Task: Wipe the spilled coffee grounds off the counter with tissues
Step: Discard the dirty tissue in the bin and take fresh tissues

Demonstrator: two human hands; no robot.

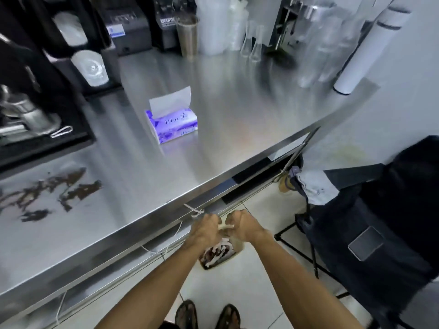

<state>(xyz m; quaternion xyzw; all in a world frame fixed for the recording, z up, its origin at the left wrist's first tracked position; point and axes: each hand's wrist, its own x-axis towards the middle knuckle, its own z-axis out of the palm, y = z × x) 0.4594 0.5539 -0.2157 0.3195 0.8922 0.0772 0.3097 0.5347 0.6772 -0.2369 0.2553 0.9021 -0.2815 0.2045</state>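
smeared dark-brown coffee grounds (80, 189) lie at the far left of the brushed steel counter (237, 110), their streaks running roughly left to right. a purple-and-white tissue pack (172, 124) stands mid-counter. both are up and left of the hands, so the left hand (205, 225) is nearer. it and the right hand (242, 222), fingers curled, pinch a pale twisted strip (226, 226) above a small bin (217, 254) of stained tissues.

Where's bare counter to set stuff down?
Free: steel right of the tissue box up to the counter edge, and the front strip between coffee grounds and box. Crowded: glassware along the back, black tray at left.
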